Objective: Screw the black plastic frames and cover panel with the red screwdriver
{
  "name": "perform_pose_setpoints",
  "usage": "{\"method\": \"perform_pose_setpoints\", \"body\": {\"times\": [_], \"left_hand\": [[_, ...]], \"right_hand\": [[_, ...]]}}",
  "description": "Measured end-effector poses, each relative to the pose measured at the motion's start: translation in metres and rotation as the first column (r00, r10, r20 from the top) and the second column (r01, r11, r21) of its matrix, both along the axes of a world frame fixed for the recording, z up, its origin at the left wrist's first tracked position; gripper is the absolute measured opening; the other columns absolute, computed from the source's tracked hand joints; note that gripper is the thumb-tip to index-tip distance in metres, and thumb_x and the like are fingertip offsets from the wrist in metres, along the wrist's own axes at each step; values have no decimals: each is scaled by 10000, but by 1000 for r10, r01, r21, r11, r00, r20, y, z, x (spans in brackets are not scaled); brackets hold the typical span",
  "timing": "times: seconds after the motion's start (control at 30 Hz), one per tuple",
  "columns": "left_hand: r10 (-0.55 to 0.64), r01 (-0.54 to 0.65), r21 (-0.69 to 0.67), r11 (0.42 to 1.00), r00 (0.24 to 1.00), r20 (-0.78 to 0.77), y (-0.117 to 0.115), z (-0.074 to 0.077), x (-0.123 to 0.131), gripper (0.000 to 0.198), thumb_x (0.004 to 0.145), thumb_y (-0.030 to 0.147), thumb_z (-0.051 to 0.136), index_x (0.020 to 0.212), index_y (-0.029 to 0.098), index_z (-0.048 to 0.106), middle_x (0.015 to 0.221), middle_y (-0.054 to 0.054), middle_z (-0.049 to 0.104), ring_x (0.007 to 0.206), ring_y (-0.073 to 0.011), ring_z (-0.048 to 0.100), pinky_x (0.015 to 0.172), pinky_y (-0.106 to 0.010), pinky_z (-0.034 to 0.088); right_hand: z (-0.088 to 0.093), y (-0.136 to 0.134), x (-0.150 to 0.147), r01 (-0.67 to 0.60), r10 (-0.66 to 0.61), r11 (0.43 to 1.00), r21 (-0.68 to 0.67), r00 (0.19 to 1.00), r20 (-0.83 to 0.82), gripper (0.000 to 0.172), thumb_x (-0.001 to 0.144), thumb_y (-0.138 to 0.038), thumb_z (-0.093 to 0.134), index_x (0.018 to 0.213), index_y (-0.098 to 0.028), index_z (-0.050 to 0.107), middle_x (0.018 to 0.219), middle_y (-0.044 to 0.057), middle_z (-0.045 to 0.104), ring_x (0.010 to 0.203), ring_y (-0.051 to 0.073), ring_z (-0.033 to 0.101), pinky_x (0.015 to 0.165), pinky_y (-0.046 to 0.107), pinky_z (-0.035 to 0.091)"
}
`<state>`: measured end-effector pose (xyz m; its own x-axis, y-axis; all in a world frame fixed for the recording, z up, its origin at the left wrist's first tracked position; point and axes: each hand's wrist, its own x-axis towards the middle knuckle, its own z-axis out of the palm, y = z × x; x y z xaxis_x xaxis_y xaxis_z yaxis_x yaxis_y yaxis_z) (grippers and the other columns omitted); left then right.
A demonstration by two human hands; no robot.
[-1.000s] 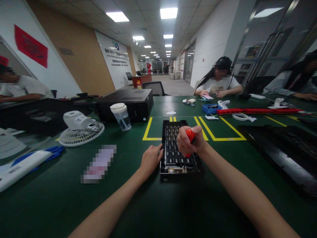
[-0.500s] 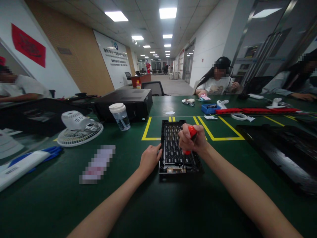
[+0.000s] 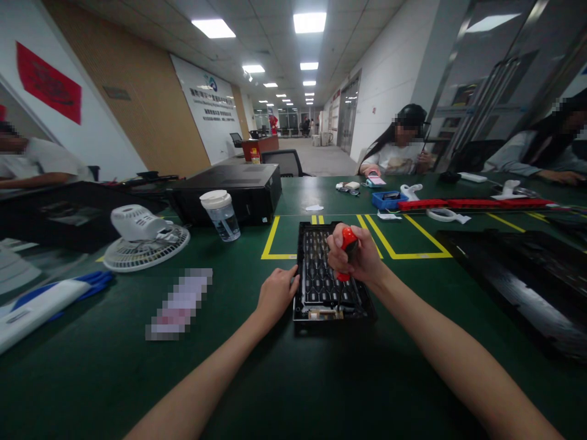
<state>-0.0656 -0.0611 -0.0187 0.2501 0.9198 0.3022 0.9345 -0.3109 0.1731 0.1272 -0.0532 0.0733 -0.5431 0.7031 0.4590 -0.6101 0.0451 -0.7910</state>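
Note:
A black rectangular device with a honeycomb grille lies on the green table in front of me. My left hand rests against its left edge, fingers curled on the frame. My right hand is closed around a red-handled screwdriver, held nearly upright with its tip down near the device's near end.
A white desk fan, a lidded plastic cup and a black computer case stand at left. A dark panel lies at right. Yellow tape lines mark the table. Other people sit at the far side and left.
My right hand with the screwdriver has shifted slightly, the handle turning and tilting a little; my left hand stays on the device's edge.

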Motion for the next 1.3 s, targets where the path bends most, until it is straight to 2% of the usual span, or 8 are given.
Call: {"method": "perform_pose_setpoints", "body": {"times": [0.17,0.5,0.67,1.3], "left_hand": [[-20,20,32,999,1000,-8,1,-2,0,370,895,339,346,1196,212,519,937,-58,630,826,-149,562,708,-248,437],[-18,18,9,1000,1000,13,0,0,0,373,892,334,356,1218,225,499,942,-51,631,834,-150,560,705,-248,434],[-17,17,-5,1000,999,28,-1,2,1,372,893,333,353,1223,235,495,940,-50,632,838,-149,559,717,-250,431],[1,0,-9,1000,1000,16,0,-1,1,372,888,327,365,1221,226,496,949,-46,639,853,-147,546,733,-245,426]], "right_hand": [[2,-5,-1,65,-65,998,9,998,-22,286,826,-386,386,701,-166,519,501,-53,454,304,43,336,306,157,290],[3,-12,-1,249,-249,969,-10,969,5,263,812,-386,386,709,-177,507,513,-54,456,322,53,361,317,170,297],[3,-17,-2,362,-362,932,2,932,21,268,821,-398,380,720,-181,501,513,-55,458,330,53,367,339,176,314],[4,-37,-17,624,-625,780,53,781,7,232,826,-364,422,733,-171,508,523,-44,471,351,53,359,349,177,275]]}}
